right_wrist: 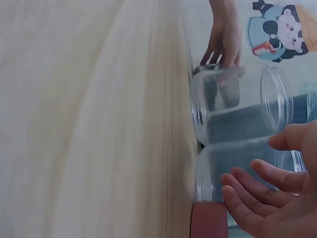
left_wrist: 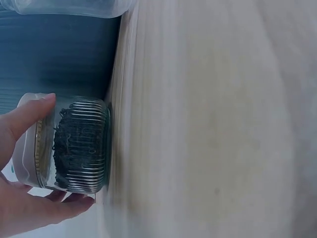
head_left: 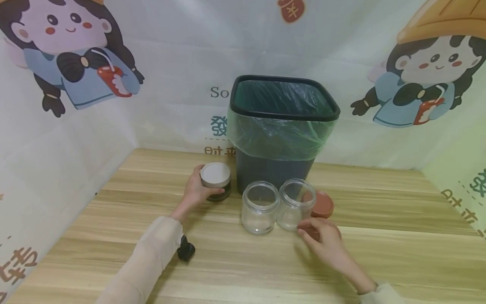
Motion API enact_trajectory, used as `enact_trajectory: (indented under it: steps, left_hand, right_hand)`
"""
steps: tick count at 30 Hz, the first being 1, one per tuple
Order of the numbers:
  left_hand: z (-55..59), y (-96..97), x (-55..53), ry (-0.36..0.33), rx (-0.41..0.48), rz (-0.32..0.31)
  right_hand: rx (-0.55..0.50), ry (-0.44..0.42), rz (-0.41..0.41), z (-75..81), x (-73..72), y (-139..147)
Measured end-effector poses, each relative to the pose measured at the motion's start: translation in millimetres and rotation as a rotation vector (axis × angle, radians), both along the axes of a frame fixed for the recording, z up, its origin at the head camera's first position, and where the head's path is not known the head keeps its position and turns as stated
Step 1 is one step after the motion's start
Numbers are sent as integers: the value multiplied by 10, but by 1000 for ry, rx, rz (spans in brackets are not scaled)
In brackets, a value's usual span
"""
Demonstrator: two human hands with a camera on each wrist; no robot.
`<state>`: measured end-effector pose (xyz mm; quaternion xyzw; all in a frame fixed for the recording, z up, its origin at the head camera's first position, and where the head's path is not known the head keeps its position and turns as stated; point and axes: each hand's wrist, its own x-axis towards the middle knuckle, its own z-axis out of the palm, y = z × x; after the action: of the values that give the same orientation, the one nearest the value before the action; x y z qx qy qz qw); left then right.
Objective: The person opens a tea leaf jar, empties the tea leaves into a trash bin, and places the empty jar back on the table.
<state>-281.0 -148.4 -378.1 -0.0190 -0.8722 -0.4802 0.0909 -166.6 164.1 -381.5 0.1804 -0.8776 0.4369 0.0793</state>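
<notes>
My left hand (head_left: 196, 188) grips a ribbed glass jar (left_wrist: 81, 144) with a white lid (head_left: 215, 174) and dark, curly pieces inside. In the left wrist view its thumb lies along the lid and its fingers pass under the jar, whose base is at the tabletop. Two clear glass jars without lids stand side by side, the left one (head_left: 260, 211) and the right one (head_left: 294, 207). Beside the right jar my right hand (head_left: 324, 242) has its fingers relaxed and spread, holding nothing, fingertips close to the glass. A reddish-brown lid (head_left: 323, 205) sits behind that hand, partly seen through the jar.
A dark bin (head_left: 271, 171) lined with a green translucent bag stands behind the jars, against the printed cloth backdrop (head_left: 171, 84). The wood-grain table (head_left: 235, 270) runs on to both sides. A small black object (head_left: 186, 249) shows by the left cuff.
</notes>
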Motion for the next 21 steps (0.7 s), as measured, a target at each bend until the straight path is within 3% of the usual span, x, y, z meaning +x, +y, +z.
enact_trajectory:
  steps: [9, 21]
  left_hand:
    - [-1, -68, 92, 10, -46, -58]
    - [23, -141, 358, 10, -99, -265]
  right_hand:
    - [21, -32, 138, -12, 22, -120]
    - [8, -61, 247, -23, 25, -244]
